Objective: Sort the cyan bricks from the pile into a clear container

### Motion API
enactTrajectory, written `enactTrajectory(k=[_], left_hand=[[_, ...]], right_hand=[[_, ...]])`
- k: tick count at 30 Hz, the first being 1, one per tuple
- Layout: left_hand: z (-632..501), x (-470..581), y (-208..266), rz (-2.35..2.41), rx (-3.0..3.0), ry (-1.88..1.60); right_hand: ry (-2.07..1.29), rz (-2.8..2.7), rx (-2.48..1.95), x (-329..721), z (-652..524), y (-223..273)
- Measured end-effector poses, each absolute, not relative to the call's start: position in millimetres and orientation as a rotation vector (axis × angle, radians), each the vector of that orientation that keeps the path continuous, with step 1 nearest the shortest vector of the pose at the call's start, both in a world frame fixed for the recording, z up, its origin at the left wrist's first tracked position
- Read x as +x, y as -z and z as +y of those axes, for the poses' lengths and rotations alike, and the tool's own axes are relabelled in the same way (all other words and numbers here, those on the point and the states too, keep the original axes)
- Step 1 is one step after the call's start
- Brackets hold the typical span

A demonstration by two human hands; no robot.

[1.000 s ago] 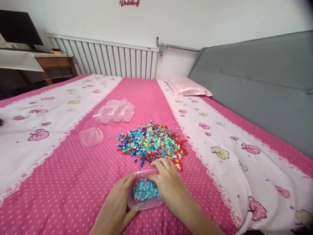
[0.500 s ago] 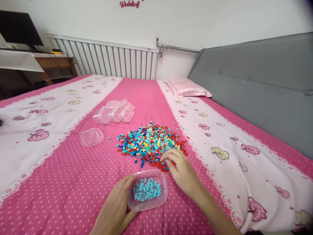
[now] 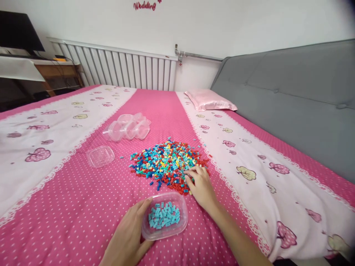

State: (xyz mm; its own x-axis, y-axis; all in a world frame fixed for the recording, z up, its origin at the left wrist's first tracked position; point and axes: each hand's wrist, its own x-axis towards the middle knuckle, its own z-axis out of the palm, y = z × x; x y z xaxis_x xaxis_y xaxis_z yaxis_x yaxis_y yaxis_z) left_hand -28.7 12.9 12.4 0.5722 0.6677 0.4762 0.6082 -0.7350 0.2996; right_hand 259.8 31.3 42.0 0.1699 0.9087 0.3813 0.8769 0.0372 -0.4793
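My left hand grips the left side of a clear plastic container, thumb below and fingers at its rim. Inside it lie many light-blue toy bricks. Just beyond is a heap of small mixed toy bricks in red, blue, yellow, teal and light blue. My right hand reaches into the heap's near right side, where red bricks gather. Its thumb and forefinger are slightly apart over the bricks, and no brick shows clearly between them.
A clear lid lies left of the heap. Behind it several clear containers are grouped. Everything rests on a pink patterned bedspread. A pink pillow lies by the grey headboard, and a radiator stands at the back.
The view has shifted slightly. My right hand has moved a little at the heap, with thumb and forefinger now slightly apart. My left hand still holds the container.
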Motion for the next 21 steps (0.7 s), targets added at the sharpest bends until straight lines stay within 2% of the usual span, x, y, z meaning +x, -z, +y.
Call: enactTrajectory(k=[8,21], left_hand=[[12.8,-28.2,-13.1,1.091,2.684,-0.895],[11.9,-28.4,-11.2,1.104,2.712,-0.847]], right_hand=[[0.061,-1.709,-1.848,246.7,34.9,-34.1],[-0.018,-1.689,-1.852,246.2,37.0,-36.1]])
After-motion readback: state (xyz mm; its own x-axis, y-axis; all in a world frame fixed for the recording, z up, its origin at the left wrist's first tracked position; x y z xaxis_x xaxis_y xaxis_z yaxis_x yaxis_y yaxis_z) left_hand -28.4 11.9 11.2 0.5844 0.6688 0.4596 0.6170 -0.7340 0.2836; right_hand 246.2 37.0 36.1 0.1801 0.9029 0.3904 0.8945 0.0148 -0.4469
